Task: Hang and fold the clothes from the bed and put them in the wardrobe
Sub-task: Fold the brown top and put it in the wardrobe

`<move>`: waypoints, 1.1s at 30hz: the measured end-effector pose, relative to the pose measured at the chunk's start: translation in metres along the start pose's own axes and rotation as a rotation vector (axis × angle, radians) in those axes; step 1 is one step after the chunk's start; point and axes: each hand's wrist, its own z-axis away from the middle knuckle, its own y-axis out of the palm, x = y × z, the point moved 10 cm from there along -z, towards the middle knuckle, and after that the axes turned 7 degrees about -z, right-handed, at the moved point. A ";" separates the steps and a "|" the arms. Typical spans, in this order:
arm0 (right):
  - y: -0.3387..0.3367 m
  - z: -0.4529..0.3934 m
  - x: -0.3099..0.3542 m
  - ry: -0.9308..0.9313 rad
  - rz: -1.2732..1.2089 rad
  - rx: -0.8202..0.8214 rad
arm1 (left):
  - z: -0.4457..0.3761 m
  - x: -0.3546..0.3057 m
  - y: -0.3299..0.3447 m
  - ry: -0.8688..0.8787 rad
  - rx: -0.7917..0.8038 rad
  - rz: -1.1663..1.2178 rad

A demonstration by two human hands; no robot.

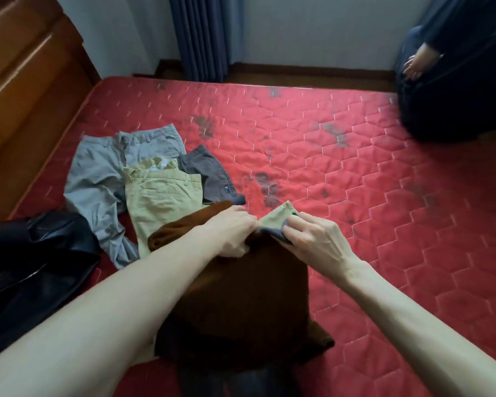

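My left hand (pixel 232 231) and right hand (pixel 312 239) each pinch the collar (pixel 278 217) of one brown garment (pixel 241 305) lying on the bed (pixel 355 179). Three pairs of trousers lie beyond: grey (pixel 98 173), khaki (pixel 161 199), dark brown (pixel 209 173). One black jacket (pixel 32 262) sits left.

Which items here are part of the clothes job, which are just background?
Job: brown corduroy garment under both hands, left hand, right hand, khaki trousers, grey trousers, dark brown shorts, black leather jacket.
Background: blue curtain, wooden headboard, red quilted mattress.
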 end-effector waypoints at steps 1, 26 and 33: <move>-0.016 -0.001 -0.003 0.043 -0.014 -0.004 | 0.004 -0.005 -0.009 0.008 0.018 0.041; -0.326 -0.089 -0.026 0.447 -0.438 -0.005 | 0.164 -0.073 -0.330 -0.190 -0.482 0.366; -0.323 -0.041 -0.041 0.765 -0.789 -0.245 | 0.182 -0.108 -0.394 -0.240 -0.761 0.607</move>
